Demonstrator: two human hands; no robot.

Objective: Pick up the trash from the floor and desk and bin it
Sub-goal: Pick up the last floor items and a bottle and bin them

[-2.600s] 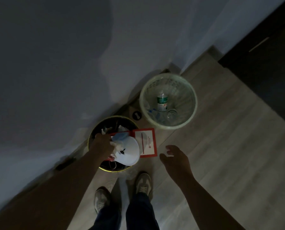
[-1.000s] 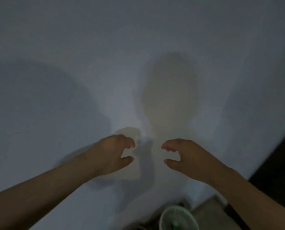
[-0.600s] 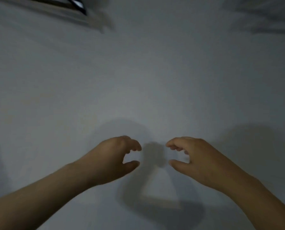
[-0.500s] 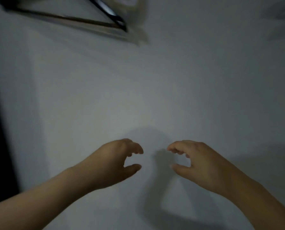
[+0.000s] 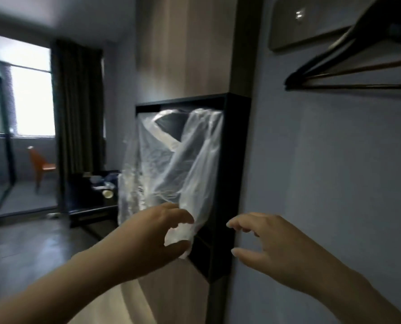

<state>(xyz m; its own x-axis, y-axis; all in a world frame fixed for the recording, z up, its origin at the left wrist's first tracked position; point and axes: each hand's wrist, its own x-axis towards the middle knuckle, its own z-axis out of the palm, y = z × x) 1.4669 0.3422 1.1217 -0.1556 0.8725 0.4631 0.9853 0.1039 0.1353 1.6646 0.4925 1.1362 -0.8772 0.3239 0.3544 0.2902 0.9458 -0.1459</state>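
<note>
left hand (image 5: 148, 237), right hand (image 5: 272, 246) loosely curled, empty | desk trash (image 5: 99, 183) far left, blurred | cup (image 5: 107, 194) likely light, crushable, grip sides | plastic bag (image 5: 171, 164) hangs near

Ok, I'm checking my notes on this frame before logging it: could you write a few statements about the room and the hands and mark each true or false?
A clear plastic bag hangs in the black shelf frame. True.
The right hand holds a bottle. False: it holds nothing.
An orange chair stands by the window. True.
Shirts hang on the hangers. False: the hangers are bare.
</note>
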